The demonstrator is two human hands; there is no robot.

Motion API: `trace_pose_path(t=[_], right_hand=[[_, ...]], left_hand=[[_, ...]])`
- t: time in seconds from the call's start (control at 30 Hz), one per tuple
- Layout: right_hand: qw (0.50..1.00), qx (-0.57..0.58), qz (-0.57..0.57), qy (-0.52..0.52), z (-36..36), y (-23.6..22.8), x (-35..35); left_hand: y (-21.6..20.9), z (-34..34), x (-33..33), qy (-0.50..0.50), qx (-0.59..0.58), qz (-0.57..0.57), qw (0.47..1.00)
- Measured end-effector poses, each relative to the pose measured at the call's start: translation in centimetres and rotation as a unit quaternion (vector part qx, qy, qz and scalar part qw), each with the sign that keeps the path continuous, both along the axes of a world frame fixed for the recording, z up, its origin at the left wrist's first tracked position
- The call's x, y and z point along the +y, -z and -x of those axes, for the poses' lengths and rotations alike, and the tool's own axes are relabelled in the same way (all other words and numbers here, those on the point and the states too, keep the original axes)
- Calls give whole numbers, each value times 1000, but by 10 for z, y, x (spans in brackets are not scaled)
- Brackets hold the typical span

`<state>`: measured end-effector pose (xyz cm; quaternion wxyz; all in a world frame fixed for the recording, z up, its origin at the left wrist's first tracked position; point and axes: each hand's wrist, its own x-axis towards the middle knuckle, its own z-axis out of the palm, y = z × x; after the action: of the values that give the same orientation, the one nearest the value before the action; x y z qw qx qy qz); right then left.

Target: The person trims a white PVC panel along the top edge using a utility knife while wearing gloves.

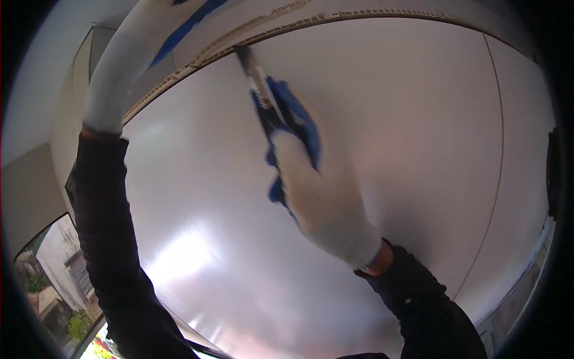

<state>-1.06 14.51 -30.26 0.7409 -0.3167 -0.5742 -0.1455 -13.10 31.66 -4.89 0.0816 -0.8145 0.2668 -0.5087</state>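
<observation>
Black tool (pixel 273 115) clasped in right grip (pixel 314 182), tip (pixel 243 55) jutting past it, left grip (pixel 156 25) unclear

This looks like a room under renovation, with glossy panels (pixel 406 113), exposed hollow-core edging (pixel 341 15) and a window (pixel 60 272).

In the head view, the right hand (pixel 320 191), in a white glove with blue grip coating, sits just off centre, gripping a slim dark tool (pixel 269 113) that points toward 11 o'clock, its tip at the ribbed, hollow edging (pixel 335 16). That edging arcs from 10 to 2 o'clock along a glossy pale panel (pixel 400 107). The left hand (pixel 140 42), gloved alike, reaches up between 10 and 11, its fingers out of sight. Dark sleeves enter from 7 and 5. A thin seam (pixel 501 119) runs from 2 to 4; at 8, a window (pixel 57 281) shows greenery.
</observation>
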Motion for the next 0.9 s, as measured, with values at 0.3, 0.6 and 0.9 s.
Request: trace_pose_path(t=[0.3,0.6,0.9], right_hand=[[991,119,-4,-67,-23,84,-76],[980,171,61,-78,-39,100,-116],[980,186,21,-61,-63,105,-141]], left_hand=[[48,-10,-20,-298,-95,0,950],[90,-40,-3,115,-251,175,945],[196,-5,-33,-147,-9,47,988]])
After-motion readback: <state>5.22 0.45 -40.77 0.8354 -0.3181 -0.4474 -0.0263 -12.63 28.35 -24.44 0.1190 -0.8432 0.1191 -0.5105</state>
